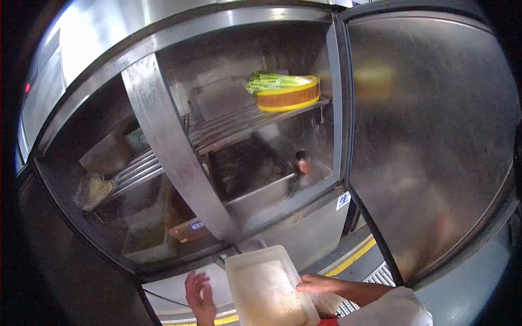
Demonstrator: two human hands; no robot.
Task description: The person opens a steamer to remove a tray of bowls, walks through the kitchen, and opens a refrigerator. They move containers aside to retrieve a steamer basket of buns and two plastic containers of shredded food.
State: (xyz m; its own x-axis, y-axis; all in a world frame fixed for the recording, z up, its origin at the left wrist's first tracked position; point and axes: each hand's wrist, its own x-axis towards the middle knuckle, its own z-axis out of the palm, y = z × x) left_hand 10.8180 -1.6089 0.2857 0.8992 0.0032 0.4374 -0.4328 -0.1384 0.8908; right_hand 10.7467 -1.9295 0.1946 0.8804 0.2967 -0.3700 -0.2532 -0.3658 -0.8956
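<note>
A white rectangular plastic tub (pixel 234 271) is at the bottom middle, with a pale, powder-like layer inside that I cannot name for sure. My right hand (pixel 316 283) grips the tub's right rim, thumb on top. To the left of the tub, my left hand (pixel 200 296) is raised with its fingers apart and holds nothing; a gap separates it from the tub. Ahead stands an open steel refrigerator cabinet (pixel 155 103). On its upper rack (pixel 217 127) sits a round brown-and-yellow container (pixel 288 99) with wrapped green stalks (pixel 274 81) on it.
The cabinet's steel door (pixel 435 125) is swung wide on the right. A steel post (pixel 174 146) divides the opening. Lower down are a dark-lidded jar (pixel 303 163), a metal tray (pixel 263 193) and a cardboard box (pixel 187 232). A plastic-wrapped bundle (pixel 93 191) is at left.
</note>
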